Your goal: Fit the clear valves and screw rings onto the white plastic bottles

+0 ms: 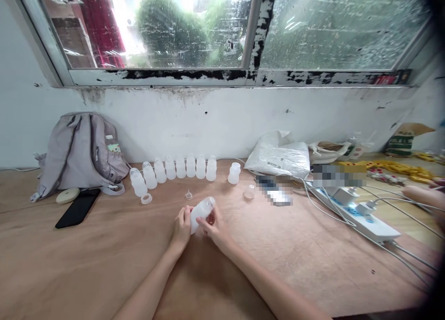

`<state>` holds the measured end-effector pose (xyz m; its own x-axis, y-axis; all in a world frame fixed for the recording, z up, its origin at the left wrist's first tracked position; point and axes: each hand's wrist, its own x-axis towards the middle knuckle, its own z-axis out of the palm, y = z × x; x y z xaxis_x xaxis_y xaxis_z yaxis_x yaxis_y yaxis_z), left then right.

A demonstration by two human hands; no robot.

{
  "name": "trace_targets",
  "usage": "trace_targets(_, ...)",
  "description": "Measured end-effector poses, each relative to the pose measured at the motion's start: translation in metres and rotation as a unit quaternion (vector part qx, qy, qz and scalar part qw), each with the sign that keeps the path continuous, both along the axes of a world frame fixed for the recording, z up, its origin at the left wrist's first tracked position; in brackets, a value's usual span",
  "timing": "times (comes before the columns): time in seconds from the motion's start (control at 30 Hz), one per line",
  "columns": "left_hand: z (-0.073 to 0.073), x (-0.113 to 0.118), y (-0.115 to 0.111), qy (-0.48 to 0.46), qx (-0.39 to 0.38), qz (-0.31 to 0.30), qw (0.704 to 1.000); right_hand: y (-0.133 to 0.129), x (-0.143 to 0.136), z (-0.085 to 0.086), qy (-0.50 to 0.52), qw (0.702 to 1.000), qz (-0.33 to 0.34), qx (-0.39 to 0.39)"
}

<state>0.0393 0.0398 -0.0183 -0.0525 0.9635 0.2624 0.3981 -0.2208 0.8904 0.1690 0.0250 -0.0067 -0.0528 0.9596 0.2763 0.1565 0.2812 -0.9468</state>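
Note:
A frosted white baby bottle (199, 213) is tilted to the right just above the table, held between both hands. My left hand (181, 226) wraps around its lower left side. From the right, my right hand (214, 223) grips it near the upper part, its fingers partly hidden behind the bottle. Beyond the hands lies a clear bottle nipple (188, 195). A white collar ring (146, 199) rests to the left, and a translucent cap (249, 192) sits to the right. One bottle without a cap (234, 173) stands upright behind that cap.
Several capped bottles (190, 166) stand in a curved row near the wall. At left are a grey backpack (78, 148), a black phone (78, 209) and a round cream case (67, 196). A white plastic bag (278, 155), power strip (361, 218) with cables, and another person's hand (422, 196) are at right.

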Motion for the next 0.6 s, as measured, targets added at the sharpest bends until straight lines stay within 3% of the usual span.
trace_targets(0.17,-0.007,-0.002,0.0,0.088,0.075,-0.042,0.992,-0.002,-0.003,-0.001,-0.112,0.989,-0.004,0.098)
trace_targets(0.3,-0.013,-0.001,0.001,0.135,0.075,-0.044,0.987,0.009,0.003,-0.007,-0.129,0.989,-0.033,0.07)
trace_targets(0.47,-0.019,-0.008,0.003,0.178,0.055,-0.015,0.982,0.015,0.005,-0.013,-0.132,0.99,-0.008,0.057)
trace_targets(0.6,-0.022,-0.012,0.0,0.242,0.057,-0.004,0.969,0.028,0.013,-0.02,-0.153,0.984,-0.068,0.062)
